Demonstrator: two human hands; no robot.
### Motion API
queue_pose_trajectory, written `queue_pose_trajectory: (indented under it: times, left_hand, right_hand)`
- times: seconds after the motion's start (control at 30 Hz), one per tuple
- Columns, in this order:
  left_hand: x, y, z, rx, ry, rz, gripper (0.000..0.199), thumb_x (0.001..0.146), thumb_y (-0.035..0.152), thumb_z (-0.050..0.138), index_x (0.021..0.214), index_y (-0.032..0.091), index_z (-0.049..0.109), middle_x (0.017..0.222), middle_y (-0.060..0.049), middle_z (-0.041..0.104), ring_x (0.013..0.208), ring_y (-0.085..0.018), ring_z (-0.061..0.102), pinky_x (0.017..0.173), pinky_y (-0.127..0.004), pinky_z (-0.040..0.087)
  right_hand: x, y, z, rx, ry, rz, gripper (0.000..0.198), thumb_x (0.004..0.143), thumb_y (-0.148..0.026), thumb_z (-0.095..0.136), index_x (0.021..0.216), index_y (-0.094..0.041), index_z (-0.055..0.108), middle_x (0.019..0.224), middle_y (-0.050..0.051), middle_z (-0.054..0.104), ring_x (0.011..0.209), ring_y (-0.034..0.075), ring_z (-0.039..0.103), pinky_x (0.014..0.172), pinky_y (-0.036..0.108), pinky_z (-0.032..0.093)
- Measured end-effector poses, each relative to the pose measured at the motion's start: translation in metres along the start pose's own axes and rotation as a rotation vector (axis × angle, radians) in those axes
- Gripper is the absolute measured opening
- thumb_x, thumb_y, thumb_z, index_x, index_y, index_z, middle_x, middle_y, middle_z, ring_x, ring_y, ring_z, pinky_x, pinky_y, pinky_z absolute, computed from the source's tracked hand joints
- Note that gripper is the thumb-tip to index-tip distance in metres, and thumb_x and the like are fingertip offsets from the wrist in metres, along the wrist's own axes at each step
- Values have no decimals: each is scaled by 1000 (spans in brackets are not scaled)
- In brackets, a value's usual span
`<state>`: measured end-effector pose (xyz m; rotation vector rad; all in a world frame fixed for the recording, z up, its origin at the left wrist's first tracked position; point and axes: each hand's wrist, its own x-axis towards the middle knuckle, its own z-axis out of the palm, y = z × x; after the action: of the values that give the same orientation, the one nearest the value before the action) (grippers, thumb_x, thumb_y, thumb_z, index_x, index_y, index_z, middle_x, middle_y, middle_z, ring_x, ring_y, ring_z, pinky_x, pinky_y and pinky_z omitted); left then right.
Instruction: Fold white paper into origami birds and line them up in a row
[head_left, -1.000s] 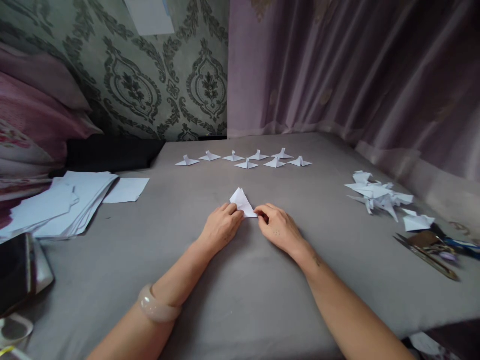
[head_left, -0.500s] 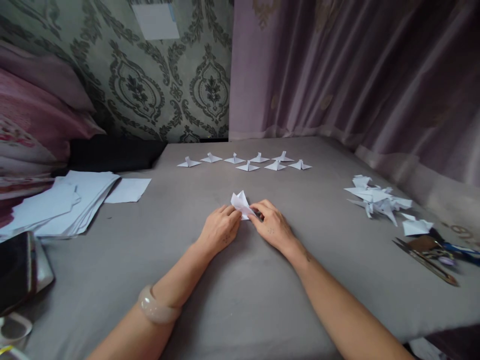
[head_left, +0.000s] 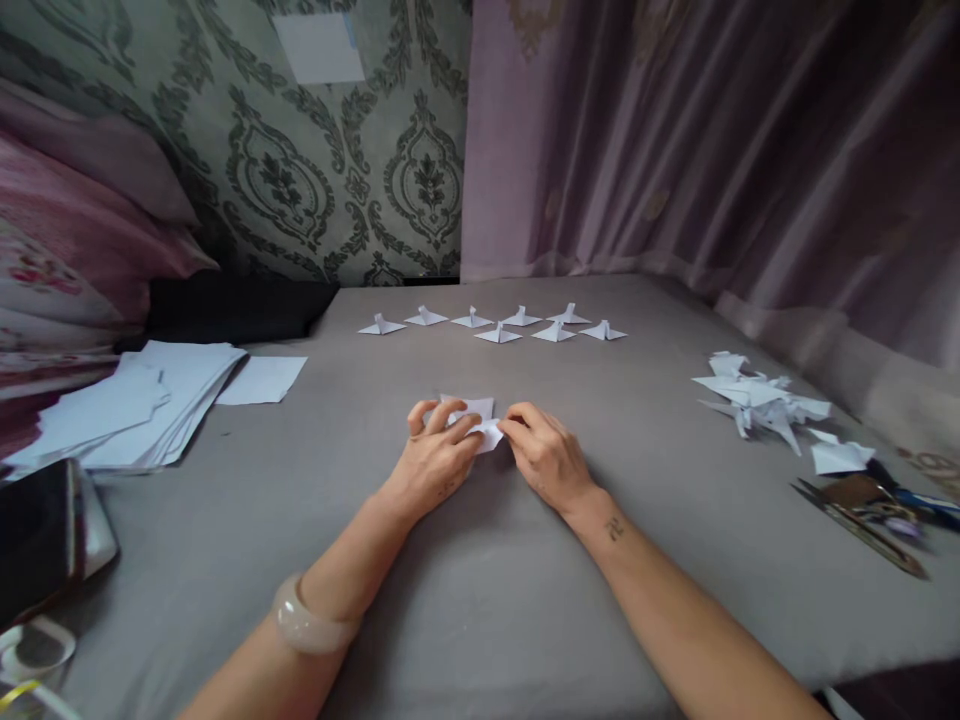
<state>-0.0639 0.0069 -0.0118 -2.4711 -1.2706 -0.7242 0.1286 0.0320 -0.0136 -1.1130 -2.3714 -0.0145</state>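
Between my hands, low over the grey cloth, is a folded piece of white paper (head_left: 488, 434). My left hand (head_left: 435, 450) grips its left side, with some fingers raised and bent over the paper and partly covering it. At its right corner, the fingertips of my right hand (head_left: 546, 447) are pinched together on the edge. Beyond the hands, several small folded paper figures (head_left: 499, 333) stand in two loose rows, each with flat wings and an upright middle part.
At the left lie a stack of white paper sheets (head_left: 187, 400) and a dark phone (head_left: 37, 535). On the right are a heap of folded paper pieces (head_left: 765, 397), another folded paper (head_left: 840, 455) and scissors (head_left: 862, 530). A purple curtain (head_left: 585, 140) hangs behind.
The paper has been turned and now lies flatter and wider. My left fingers have lifted and spread over it, while my right hand has shifted its pinch to the right corner.
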Motion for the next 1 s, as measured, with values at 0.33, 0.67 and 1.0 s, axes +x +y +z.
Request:
queue_pose_trajectory:
  times: [0.33,0.67,1.0]
  left_hand:
    - [0,6,2,-116,-198,-23,10,85,27,56,81,20,62,88,-2,69,106,-24,49,102,-48,17]
    - [5,14,-2,-170,-184,-77,28,92,30,45,75,17,63,88,-5,64,92,-20,51,94,-43,26]
    - [8,32,5,-150,-235,-374,17,82,22,49,69,18,58,81,-4,61,88,-22,50,87,-43,28]
  right_hand:
    - [-7,3,-18,-3,-314,112,18,92,-23,47,93,-23,65,97,2,58,79,13,57,63,25,36]
    - [-6,7,-18,202,-353,305,21,93,-29,45,92,-25,65,98,0,61,81,12,59,67,24,37]
    - [-6,2,-10,145,-307,411,16,90,-31,49,84,-24,62,90,0,60,72,12,56,63,24,35]
